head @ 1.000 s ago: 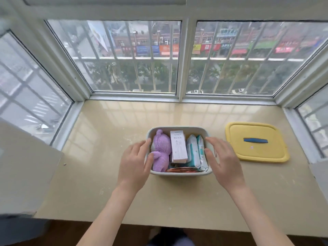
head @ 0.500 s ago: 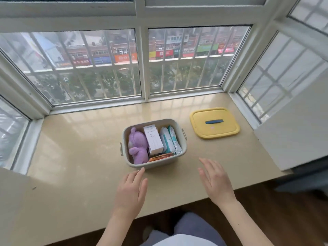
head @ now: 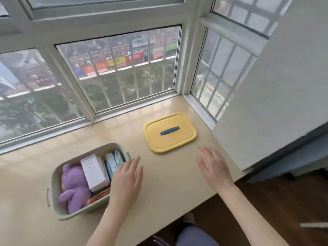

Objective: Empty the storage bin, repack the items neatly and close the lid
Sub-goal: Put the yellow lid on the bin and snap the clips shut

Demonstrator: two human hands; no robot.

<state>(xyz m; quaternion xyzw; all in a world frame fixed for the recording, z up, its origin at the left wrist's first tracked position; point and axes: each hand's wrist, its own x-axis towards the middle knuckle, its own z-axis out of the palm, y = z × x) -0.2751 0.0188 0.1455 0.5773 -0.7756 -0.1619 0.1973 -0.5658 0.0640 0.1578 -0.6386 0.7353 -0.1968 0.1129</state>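
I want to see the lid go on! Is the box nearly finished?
Nearly. Done: the bin looks packed, with the purple plush, white box and wipes packs side by side inside. In hand: nothing; the left hand and right hand are open over the sill. Left: the yellow lid lies beside the bin, not on it.

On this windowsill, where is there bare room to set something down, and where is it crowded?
Bare sill lies between the storage bin and the window frame, and in front between the left hand and right hand. A narrower strip separates bin and yellow lid. The bin itself is packed full.
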